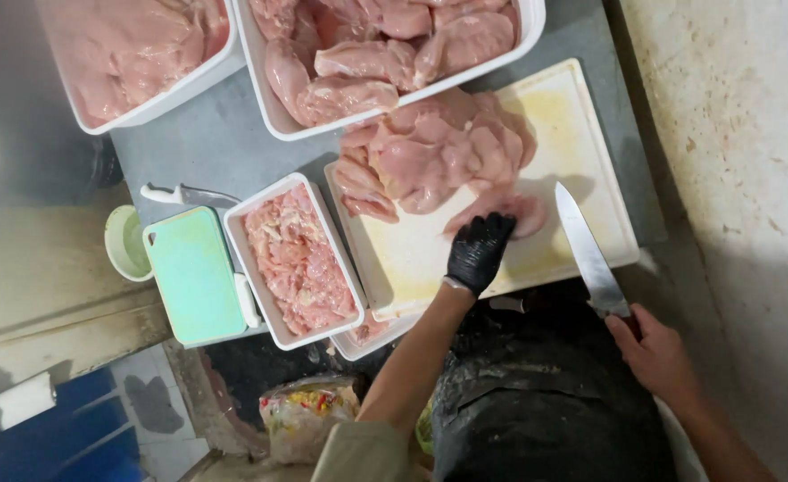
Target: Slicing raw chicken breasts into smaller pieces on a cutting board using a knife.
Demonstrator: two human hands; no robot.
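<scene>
On the desk we see, from the left, a green lid (pixel 194 273), a tray of trimmings (pixel 298 259), then our gloved left hand (pixel 479 253) pressing flat on a chicken fillet (pixel 512 211) near the white cutting board's (pixel 581 134) front edge, and our bare right hand (pixel 655 354) clamped around a knife (pixel 588 253) handle.

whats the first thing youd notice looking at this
The pile of raw chicken breasts on the white cutting board at centre, with the black-gloved left hand pressing one piece at the board's near edge. Just right of it, the bare right hand holds a large knife, blade over the board. Two white tubs of chicken sit behind.
</scene>
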